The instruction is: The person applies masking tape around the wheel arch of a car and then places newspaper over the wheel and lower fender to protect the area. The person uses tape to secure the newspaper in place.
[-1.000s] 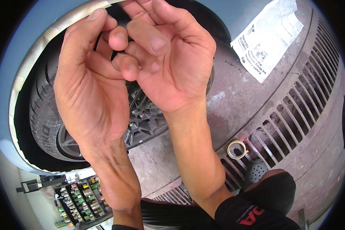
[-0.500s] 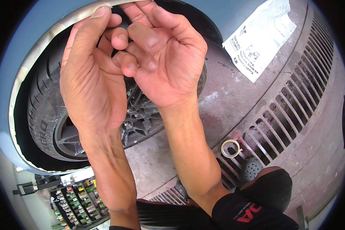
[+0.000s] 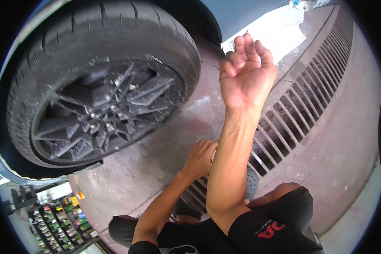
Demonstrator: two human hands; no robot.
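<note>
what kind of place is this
Probably a car workshop or service bay: a car wheel with a dark spoked rim fills the left, a long metal drain grate runs through the concrete floor, and a rack of small sorted parts stands at lower left.

Right hand (image 3: 246, 74) raised high, palm toward camera, fingers curled loosely inward, empty. Right forearm upright, elbow bent low near knee. Left hand (image 3: 200, 157) down low, back toward camera, fingers curled under, partly hidden behind right forearm. Left forearm angled up from lower edge.
</note>
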